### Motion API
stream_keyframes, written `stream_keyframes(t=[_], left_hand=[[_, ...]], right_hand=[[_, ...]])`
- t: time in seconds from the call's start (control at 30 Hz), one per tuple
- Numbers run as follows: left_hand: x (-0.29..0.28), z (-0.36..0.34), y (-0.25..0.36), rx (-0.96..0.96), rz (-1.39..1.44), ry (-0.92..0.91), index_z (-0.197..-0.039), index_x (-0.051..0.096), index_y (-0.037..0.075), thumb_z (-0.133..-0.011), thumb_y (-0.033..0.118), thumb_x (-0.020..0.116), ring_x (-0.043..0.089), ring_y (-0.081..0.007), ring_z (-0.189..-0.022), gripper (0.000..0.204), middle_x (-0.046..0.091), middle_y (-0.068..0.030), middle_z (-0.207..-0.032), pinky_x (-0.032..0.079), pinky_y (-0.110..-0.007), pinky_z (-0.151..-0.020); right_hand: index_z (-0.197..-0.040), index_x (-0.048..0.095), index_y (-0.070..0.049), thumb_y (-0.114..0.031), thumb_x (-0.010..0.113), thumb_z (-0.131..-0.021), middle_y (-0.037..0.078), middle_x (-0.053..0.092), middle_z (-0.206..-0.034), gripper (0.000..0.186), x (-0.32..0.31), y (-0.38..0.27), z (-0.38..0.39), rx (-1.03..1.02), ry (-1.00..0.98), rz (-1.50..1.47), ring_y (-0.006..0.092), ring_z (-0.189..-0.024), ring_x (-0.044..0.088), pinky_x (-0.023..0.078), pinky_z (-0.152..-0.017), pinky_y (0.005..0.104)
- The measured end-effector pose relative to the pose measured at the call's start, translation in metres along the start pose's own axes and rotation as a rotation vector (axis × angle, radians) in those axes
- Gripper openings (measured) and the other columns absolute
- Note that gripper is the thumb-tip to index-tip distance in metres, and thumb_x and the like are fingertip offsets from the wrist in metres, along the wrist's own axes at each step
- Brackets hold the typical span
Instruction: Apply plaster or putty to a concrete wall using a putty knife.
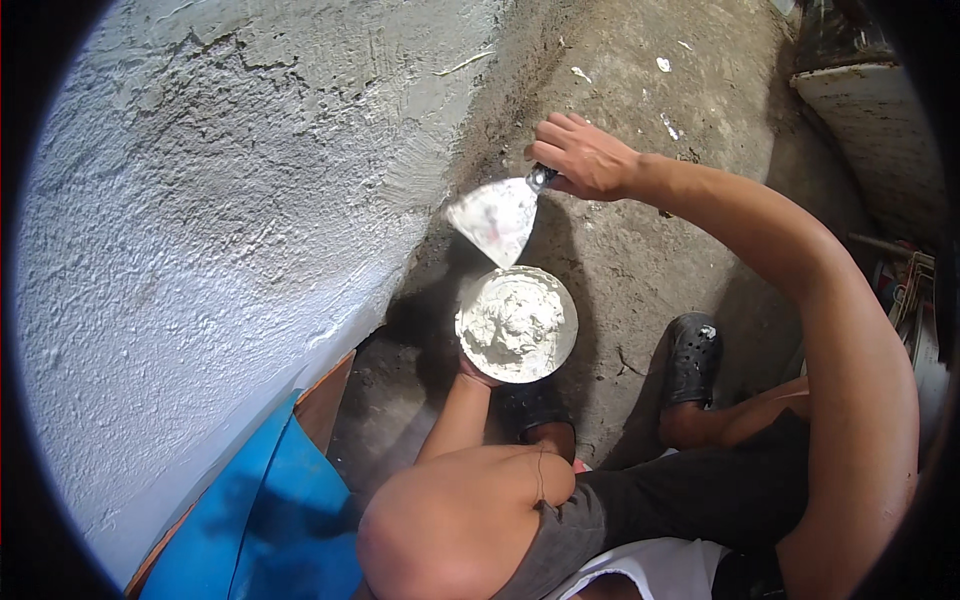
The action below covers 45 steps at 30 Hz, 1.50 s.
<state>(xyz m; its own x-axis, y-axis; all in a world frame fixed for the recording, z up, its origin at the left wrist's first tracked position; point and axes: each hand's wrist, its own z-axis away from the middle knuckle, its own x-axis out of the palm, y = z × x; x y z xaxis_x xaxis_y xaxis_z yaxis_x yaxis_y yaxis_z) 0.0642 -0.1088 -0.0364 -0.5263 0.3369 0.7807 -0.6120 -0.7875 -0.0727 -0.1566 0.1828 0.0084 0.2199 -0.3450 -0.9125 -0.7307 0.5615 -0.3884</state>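
Observation:
My right hand (pixel 585 158) is closed round the dark handle of a putty knife (pixel 497 220). Its wide triangular blade is smeared with white paste, and one blade corner is at the far rim of a round tub (pixel 568 340). Thick white filler paste (pixel 515 318) lies heaped inside the tub, with stirred ridges on top. My left hand (pixel 478 372) holds the tub from its near left side; most of its fingers are hidden beneath it. Left of the tub rises a rough wall (pixel 230 210), partly coated in white, with a cracked grey patch higher up.
A blue sheet or panel (pixel 270 500) leans by the wall at lower left, with a brown board (pixel 325 400) beside it. Dark clogs (pixel 693 355) are on my feet. White spatters dot the concrete floor (pixel 640 260). A pale worn container (pixel 865 110) stands at the upper right.

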Motion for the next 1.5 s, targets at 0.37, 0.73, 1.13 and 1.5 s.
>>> stream_keyframes(t=[0.37,0.73,1.13,1.5], left_hand=[[-0.004,0.001,0.002,0.001,0.059,-0.100,-0.155,0.040,0.009,-0.107,0.050,0.035,0.046,-0.0361,-0.142,0.063,0.045,-0.0154,-0.157,0.039,-0.054,-0.117],[-0.029,0.001,0.010,0.080,0.081,-0.197,-0.158,0.033,0.010,-0.109,0.044,0.032,0.042,-0.0333,-0.144,0.059,0.040,-0.0135,-0.160,0.038,-0.052,-0.119],[-0.016,0.000,0.006,-0.003,-0.005,-0.177,-0.157,0.036,0.010,-0.108,0.046,0.035,0.044,-0.0333,-0.144,0.061,0.042,-0.0129,-0.159,0.037,-0.052,-0.119],[-0.009,0.000,-0.004,-0.006,0.047,-0.102,-0.155,0.040,0.010,-0.107,0.052,0.032,0.047,-0.0331,-0.141,0.065,0.046,-0.0125,-0.157,0.039,-0.051,-0.118]], right_hand=[[-0.108,0.052,-0.006,-0.041,0.059,-0.099,0.013,0.051,-0.112,0.037,0.020,-0.012,-0.035,0.017,-0.042,0.149,0.0284,-0.109,0.054,0.052,-0.086,0.0427],[-0.114,0.050,-0.008,-0.024,0.048,-0.103,0.013,0.062,-0.093,0.019,0.032,0.012,-0.048,0.164,-0.159,0.504,0.0291,-0.087,0.070,0.058,-0.065,0.0376],[-0.113,0.046,-0.009,-0.024,0.040,-0.108,0.011,0.059,-0.078,0.017,0.036,-0.023,-0.038,-0.007,-0.082,0.241,0.0230,-0.062,0.068,0.050,-0.046,0.0364],[-0.107,0.050,-0.010,-0.049,0.042,-0.107,0.010,0.062,-0.073,0.039,-0.007,0.074,0.022,0.347,-0.212,0.276,0.0220,-0.059,0.061,0.050,-0.053,0.0420]])
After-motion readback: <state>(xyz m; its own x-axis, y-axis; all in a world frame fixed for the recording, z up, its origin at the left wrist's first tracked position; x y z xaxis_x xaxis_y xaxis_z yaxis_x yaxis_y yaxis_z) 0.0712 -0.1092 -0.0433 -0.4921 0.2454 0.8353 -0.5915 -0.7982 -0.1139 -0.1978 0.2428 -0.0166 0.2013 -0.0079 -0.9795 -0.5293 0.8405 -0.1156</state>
